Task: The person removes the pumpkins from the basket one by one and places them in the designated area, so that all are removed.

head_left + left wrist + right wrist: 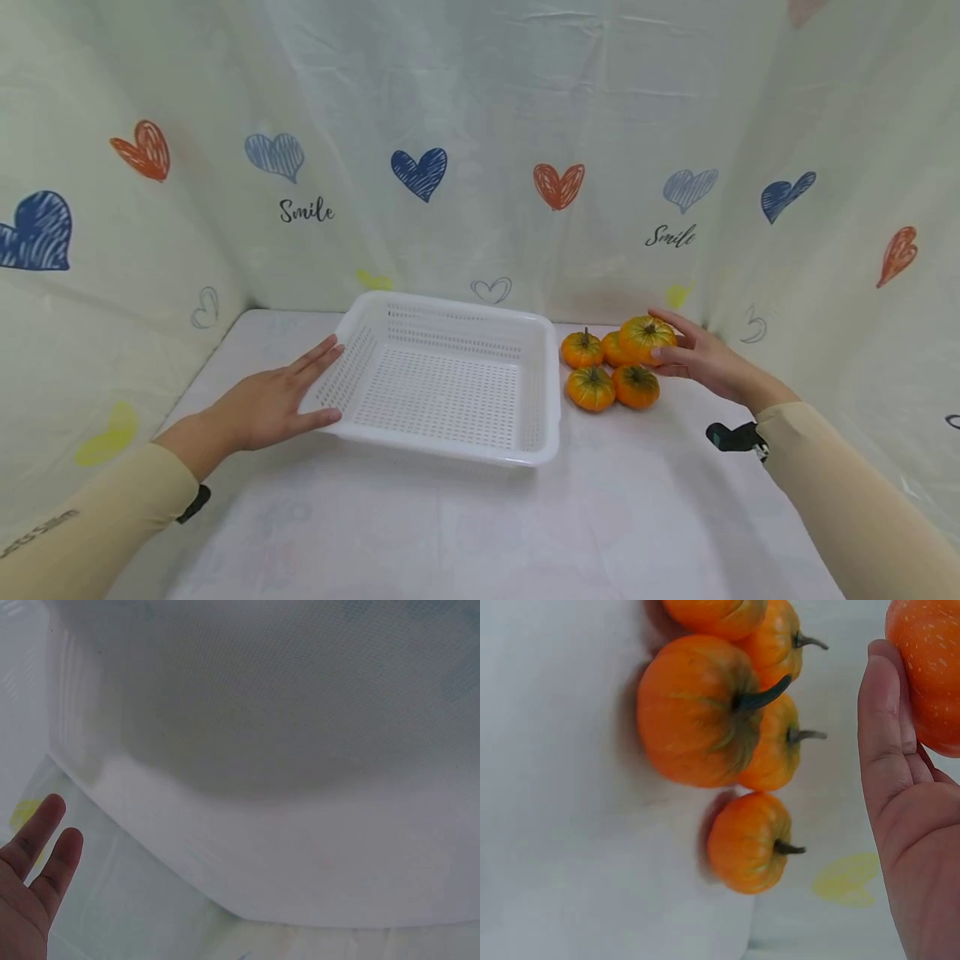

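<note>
My left hand (273, 404) is spread at the left side of a white perforated plastic basket (446, 454), its fingertips right at the rim. In the left wrist view, two straight fingers (64, 862) of that hand show beside the basket wall. My right hand (708, 362) grips a small orange pumpkin (645, 337) between thumb and fingers, above the others. Several more small pumpkins with stems, such as this one (591, 389) and a darker one (636, 386), stand clustered below it, right of the basket. The held pumpkin (934, 675) is partly cut off in the right wrist view.
The table (450, 533) has a pale cover. A white curtain (480, 100) printed with hearts and "Smile" lettering encloses it at the back and both sides. The pumpkins stand close to the basket's right wall and near the back curtain.
</note>
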Available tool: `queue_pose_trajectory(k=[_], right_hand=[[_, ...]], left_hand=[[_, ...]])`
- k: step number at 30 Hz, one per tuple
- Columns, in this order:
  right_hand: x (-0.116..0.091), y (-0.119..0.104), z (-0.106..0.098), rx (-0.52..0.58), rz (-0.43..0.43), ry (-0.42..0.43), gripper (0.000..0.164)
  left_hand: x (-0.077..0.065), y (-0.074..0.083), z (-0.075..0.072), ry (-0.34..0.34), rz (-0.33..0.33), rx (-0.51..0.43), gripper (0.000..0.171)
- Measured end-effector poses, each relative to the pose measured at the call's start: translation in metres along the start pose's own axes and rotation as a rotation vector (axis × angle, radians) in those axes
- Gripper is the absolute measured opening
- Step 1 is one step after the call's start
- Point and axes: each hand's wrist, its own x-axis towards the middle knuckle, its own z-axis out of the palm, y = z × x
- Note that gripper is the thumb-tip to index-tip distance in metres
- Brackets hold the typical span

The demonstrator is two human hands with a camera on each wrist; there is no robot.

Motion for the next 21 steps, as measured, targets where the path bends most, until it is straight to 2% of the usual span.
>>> queue_pose_trajectory(k=[7,21], right_hand=[[-0.010,0.022,-0.010,0.009,0.025,0.038,0.078],[-0.021,0.060,-0.022,-0.030,0.157,0.121,0.085]], left_hand=[[0.000,0.000,-0.001,-0.004,-0.008,0.001,0.093],[0.002,-0.002,0.001,-0.011,-0.009,0.008,0.094]])
